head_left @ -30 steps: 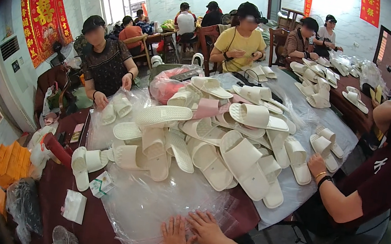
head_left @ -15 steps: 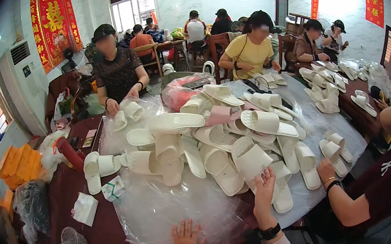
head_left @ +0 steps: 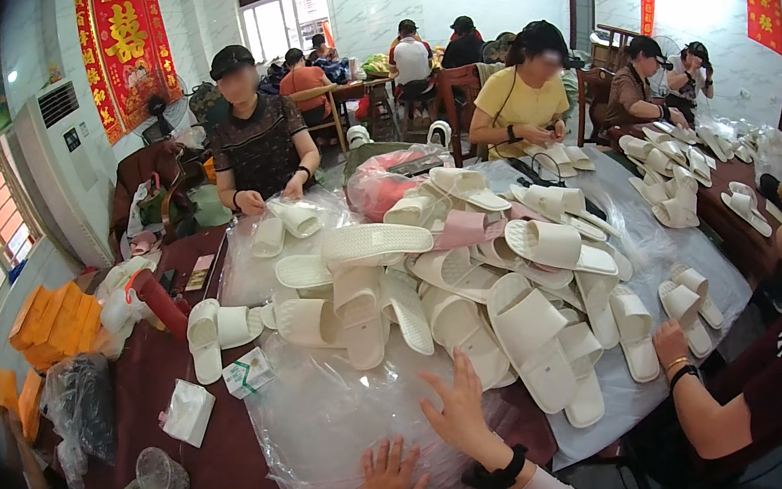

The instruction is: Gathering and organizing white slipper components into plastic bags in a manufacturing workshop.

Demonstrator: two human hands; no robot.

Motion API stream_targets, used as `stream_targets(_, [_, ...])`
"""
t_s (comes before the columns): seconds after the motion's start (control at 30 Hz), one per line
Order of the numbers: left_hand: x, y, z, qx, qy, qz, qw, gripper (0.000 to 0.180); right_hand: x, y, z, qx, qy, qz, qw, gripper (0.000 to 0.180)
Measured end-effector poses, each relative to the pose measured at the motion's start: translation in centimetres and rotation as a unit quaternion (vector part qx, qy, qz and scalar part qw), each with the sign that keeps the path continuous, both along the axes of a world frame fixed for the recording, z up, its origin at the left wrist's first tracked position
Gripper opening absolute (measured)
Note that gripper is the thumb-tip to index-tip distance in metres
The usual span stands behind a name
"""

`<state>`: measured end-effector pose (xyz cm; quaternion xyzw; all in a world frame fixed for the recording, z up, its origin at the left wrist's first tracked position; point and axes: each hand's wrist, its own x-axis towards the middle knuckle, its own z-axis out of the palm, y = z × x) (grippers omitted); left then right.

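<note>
Here, the plastic [head_left: 326,407] lies on the table [head_left: 134,409], on the person's side of the heaped slippers [head_left: 528,341]. The left hand [head_left: 389,487] rests flat on it, clasping nothing; the right hand [head_left: 467,413], fingers spread and empty, hovers near the slippers. A white box [head_left: 248,372] sits beside the plastic.

A white packet [head_left: 189,414] and a small white-and-green box [head_left: 248,372] lie on the dark red desk [head_left: 221,467], a red cylinder [head_left: 161,305] farther back. Orange boxes [head_left: 55,326] sit left of it, near a dark plastic bag [head_left: 83,409]. A red wall hanging [head_left: 125,48] faces the room.
</note>
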<state>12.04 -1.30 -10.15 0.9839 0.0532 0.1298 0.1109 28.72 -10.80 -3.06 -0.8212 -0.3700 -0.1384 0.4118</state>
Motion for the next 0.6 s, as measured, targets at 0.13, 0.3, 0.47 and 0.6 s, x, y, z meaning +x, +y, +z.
stream_targets(0.13, [0.0,-0.2,-0.1,0.012,0.003,-0.003,1.000,0.055,0.8,0.0,2.0,-0.008,0.024,-0.050,0.998,0.052])
stream_targets(0.3, [-0.2,0.0,-0.5,0.012,0.006,0.008,1.000,0.057,1.4,-2.4,2.2,0.169,0.013,-0.169,0.971,0.066])
stream_targets(0.47, [-0.3,0.3,-0.1,-0.007,0.023,0.000,1.000,0.058,4.0,-5.0,0.0,0.439,0.207,-0.212,0.848,0.075])
stream_targets(0.6, [-0.2,0.3,0.1,0.000,0.024,0.002,1.000,0.059,6.5,-5.6,0.4,0.537,0.354,-0.109,0.758,0.068])
